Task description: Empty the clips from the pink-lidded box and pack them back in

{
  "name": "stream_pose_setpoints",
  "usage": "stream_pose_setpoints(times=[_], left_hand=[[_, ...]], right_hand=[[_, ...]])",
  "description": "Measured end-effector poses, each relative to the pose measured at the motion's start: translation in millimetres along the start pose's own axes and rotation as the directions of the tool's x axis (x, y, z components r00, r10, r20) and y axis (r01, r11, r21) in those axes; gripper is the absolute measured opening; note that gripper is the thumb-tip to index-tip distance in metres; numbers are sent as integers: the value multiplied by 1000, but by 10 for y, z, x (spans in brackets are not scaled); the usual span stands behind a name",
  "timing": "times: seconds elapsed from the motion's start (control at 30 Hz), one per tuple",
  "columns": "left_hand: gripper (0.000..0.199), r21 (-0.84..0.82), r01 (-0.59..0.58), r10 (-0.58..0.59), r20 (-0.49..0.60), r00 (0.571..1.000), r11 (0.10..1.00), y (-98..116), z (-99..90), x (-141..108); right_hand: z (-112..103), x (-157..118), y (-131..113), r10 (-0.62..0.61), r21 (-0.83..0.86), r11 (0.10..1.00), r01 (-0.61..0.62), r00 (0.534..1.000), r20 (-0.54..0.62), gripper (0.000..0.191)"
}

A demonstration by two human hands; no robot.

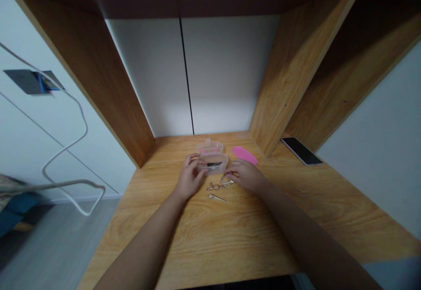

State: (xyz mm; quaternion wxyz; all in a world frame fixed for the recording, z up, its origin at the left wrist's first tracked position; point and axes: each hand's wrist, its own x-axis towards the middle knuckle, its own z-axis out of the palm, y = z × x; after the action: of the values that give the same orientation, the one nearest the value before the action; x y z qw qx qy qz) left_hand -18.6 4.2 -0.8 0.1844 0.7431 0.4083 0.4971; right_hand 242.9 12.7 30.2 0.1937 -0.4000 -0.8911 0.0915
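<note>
A small clear plastic box (221, 167) stands on the wooden desk with its lid (209, 148) folded back and pink bits on it. Dark slim hair clips (214, 164) lie inside. My left hand (190, 178) grips the box's left end, thumb in front and fingers behind. Just right of the box, my right hand (243, 173) is closed in a pinch on a small silvery metal clip at the fingertips. Below it lie several metal hair clips (215, 187), partly overlapping. One more silver hair clip (217, 198) rests apart, nearer to me.
Behind my right hand lies a pink oval piece (244, 154). A dark-screened phone (301, 151) is farther right, beside an upright wooden panel (279, 92). Wooden sides and a shelf enclose the desk. At left a white cable (86, 125) hangs outside the desk.
</note>
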Motion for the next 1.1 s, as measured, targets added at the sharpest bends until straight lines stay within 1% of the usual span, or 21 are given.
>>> stream_pose_setpoints(times=[0.13,0.23,0.3,0.37,0.43,0.53,0.6,0.67,0.73,0.83,0.93,1.03,1.1], left_hand=[[13,-1,-5,5,-4,1000,1000,-12,2,-1],[14,-1,-12,12,-3,1000,1000,-14,-2,-3],[14,-3,-16,16,-5,1000,1000,-15,-5,-4],[14,-4,-18,18,-7,1000,1000,-17,-4,-3],[14,-4,-21,21,-8,1000,1000,-22,-2,-2],[14,-8,-24,24,-8,1000,1000,-23,0,-1],[14,-11,-21,21,-6,1000,1000,-19,-1,0],[13,-10,-15,15,-6,1000,1000,-12,-5,0],[13,-5,-11,11,-5,1000,1000,-9,-8,-1],[13,-1,-12,12,-1,1000,1000,-15,-8,-3],[14,-1,-15,15,-2,1000,1000,-22,-2,-4],[13,-3,-19,19,-3,1000,1000,-18,1,0],[13,-2,-19,19,-2,1000,1000,-14,0,2]], right_hand=[[10,7,28,76,-38,996,-76,997,6,9],[-14,4,-15,64,-23,998,-64,998,2,7],[-39,-4,-71,6,17,1000,-6,1000,6,9],[-54,-12,-153,-83,73,994,81,996,38,13],[-47,-14,-253,-168,113,981,159,983,78,21],[-1,-7,-399,-238,131,966,222,964,118,30],[40,-3,-466,-273,133,958,254,950,149,26],[73,-4,-497,-291,137,953,271,943,163,14],[88,-9,-497,-293,140,952,273,943,156,9],[61,-13,-465,-287,135,954,268,947,145,14],[-21,-11,-422,-265,165,956,242,955,134,22],[-124,-20,-359,-227,194,960,204,968,108,22],[-179,-34,-296,-179,194,967,164,982,62,20]])
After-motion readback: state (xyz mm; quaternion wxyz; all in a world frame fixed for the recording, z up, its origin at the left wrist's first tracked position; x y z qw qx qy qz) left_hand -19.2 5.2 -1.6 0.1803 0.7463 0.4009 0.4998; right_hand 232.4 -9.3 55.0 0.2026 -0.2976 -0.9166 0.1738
